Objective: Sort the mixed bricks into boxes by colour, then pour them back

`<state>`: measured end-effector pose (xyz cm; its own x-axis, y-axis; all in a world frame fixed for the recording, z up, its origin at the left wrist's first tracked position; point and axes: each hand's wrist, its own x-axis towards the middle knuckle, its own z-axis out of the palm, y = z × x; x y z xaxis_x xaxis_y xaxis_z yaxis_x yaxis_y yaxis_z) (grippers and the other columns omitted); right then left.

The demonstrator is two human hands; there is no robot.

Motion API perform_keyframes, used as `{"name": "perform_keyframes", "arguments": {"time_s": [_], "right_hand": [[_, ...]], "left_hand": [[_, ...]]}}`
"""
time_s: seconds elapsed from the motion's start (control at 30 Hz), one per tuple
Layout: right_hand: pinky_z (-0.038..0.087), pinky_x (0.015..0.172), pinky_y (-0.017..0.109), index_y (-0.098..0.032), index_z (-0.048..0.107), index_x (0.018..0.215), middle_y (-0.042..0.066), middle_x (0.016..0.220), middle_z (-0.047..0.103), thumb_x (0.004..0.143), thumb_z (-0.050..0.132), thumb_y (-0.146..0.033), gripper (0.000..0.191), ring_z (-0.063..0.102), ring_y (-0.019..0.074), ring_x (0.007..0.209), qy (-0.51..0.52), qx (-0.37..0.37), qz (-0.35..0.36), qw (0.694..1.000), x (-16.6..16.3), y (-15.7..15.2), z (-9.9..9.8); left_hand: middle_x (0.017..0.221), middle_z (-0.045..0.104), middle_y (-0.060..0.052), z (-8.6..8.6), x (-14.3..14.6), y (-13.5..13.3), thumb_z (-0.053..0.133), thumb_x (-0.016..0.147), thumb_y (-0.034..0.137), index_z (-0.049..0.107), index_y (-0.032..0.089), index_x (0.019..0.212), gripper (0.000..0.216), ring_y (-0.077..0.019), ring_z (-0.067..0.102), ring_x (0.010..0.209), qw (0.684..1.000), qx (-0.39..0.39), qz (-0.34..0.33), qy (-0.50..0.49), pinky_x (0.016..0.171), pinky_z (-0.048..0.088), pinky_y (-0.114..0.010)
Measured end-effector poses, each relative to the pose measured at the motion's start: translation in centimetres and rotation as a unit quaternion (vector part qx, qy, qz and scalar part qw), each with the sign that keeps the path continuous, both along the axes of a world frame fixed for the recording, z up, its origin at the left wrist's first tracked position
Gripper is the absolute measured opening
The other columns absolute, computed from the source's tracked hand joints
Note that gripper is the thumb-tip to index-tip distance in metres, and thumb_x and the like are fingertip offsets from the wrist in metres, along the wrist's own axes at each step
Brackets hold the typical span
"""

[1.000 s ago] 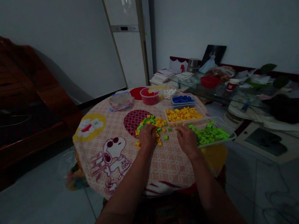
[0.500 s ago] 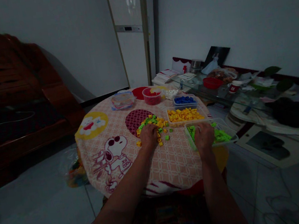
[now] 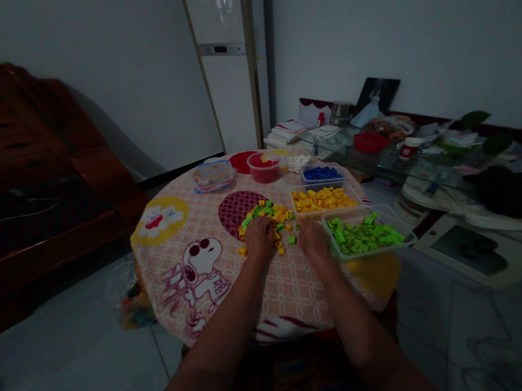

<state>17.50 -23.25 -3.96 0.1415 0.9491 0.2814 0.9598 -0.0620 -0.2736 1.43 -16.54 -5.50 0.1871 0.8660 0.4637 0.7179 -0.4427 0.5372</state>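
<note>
My left hand point(image 3: 259, 236) rests at the near edge of a loose pile of small yellow and green plastic building blocks point(image 3: 266, 211). Its fingers are curled down, and what they hold, if anything, is hidden. Just to its right, my right hand point(image 3: 313, 241) reaches low to the cloth, fingers pinched at a small green block point(image 3: 297, 225). Beside that hand stands a clear tub of green blocks point(image 3: 367, 233). Behind it is a clear tub of yellow blocks point(image 3: 323, 199). A single green block point(image 3: 292, 240) lies between my hands.
Further back are a tub of blue pieces point(image 3: 321, 174), a round pink-red tub point(image 3: 265, 167) and a lidded clear box point(image 3: 212, 176). A patterned cloth point(image 3: 285, 290) covers the round table. A cluttered glass table point(image 3: 383, 161) stands at right, a wooden bench point(image 3: 15, 160) at left.
My right hand has come out of the green tub and moved left to the green block on the cloth. My left hand stays at the pile.
</note>
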Motion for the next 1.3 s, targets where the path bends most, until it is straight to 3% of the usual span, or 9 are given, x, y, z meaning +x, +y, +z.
{"name": "perform_keyframes", "arguments": {"time_s": [0.2,0.33,0.63,0.87,1.0,1.17,1.3], "right_hand": [[0.045,0.090,0.033,-0.014,0.069,0.111,0.016,0.110,0.071,0.096,0.049,-0.015,0.025,0.065,0.0238,0.102,-0.040,-0.051,-0.022,0.998,-0.4,1.0,0.4],[0.043,0.094,0.032,-0.012,0.067,0.111,0.015,0.114,0.069,0.095,0.054,-0.019,0.022,0.061,0.0242,0.108,-0.032,-0.022,-0.015,0.999,-0.3,0.4,0.1],[0.041,0.089,0.030,-0.019,0.067,0.099,0.009,0.104,0.068,0.094,0.056,-0.022,0.012,0.059,0.0222,0.101,0.014,0.019,-0.010,1.000,-0.1,-1.3,-0.8],[0.044,0.087,0.029,-0.018,0.071,0.102,0.009,0.100,0.072,0.090,0.052,-0.013,0.023,0.062,0.0204,0.094,0.094,0.052,0.019,0.994,0.6,-2.8,1.1],[0.045,0.089,0.033,-0.017,0.072,0.105,0.011,0.101,0.073,0.090,0.050,-0.018,0.026,0.063,0.0228,0.093,0.102,0.132,-0.043,0.985,3.7,-3.7,2.4],[0.044,0.094,0.037,-0.014,0.071,0.109,0.015,0.106,0.072,0.088,0.049,-0.018,0.031,0.061,0.0255,0.099,0.067,0.171,-0.161,0.970,6.5,-4.3,2.3],[0.043,0.094,0.035,-0.013,0.071,0.109,0.015,0.109,0.071,0.091,0.047,-0.017,0.030,0.061,0.0254,0.102,0.076,0.149,-0.085,0.982,4.1,-4.2,2.0]], "left_hand": [[0.110,0.074,-0.009,-0.3,0.0,0.1,0.053,0.088,0.015,0.076,0.021,0.098,0.026,-0.0240,0.066,0.107,1.000,0.005,0.000,-0.011,0.101,0.050,-0.040],[0.111,0.074,-0.008,-0.2,0.0,0.0,0.052,0.088,0.015,0.076,0.023,0.098,0.027,-0.0240,0.065,0.108,1.000,0.002,0.001,-0.010,0.103,0.049,-0.041],[0.112,0.074,-0.009,-0.2,0.0,0.2,0.053,0.089,0.017,0.076,0.022,0.097,0.025,-0.0248,0.065,0.110,1.000,0.006,-0.006,-0.007,0.101,0.049,-0.042],[0.111,0.074,-0.009,0.0,0.0,0.0,0.053,0.090,0.019,0.076,0.022,0.096,0.024,-0.0253,0.065,0.109,1.000,-0.001,-0.002,-0.008,0.100,0.050,-0.041],[0.108,0.074,-0.008,0.2,0.0,-0.2,0.053,0.088,0.016,0.075,0.022,0.095,0.024,-0.0243,0.065,0.107,1.000,-0.007,-0.001,-0.019,0.100,0.050,-0.041],[0.110,0.075,-0.008,0.2,0.0,-0.1,0.054,0.086,0.014,0.075,0.022,0.096,0.025,-0.0244,0.065,0.106,1.000,-0.013,-0.002,-0.016,0.100,0.049,-0.041],[0.110,0.074,-0.008,0.2,-0.1,0.0,0.054,0.087,0.015,0.076,0.021,0.097,0.025,-0.0248,0.065,0.106,1.000,-0.015,-0.003,-0.005,0.098,0.050,-0.039]]}}
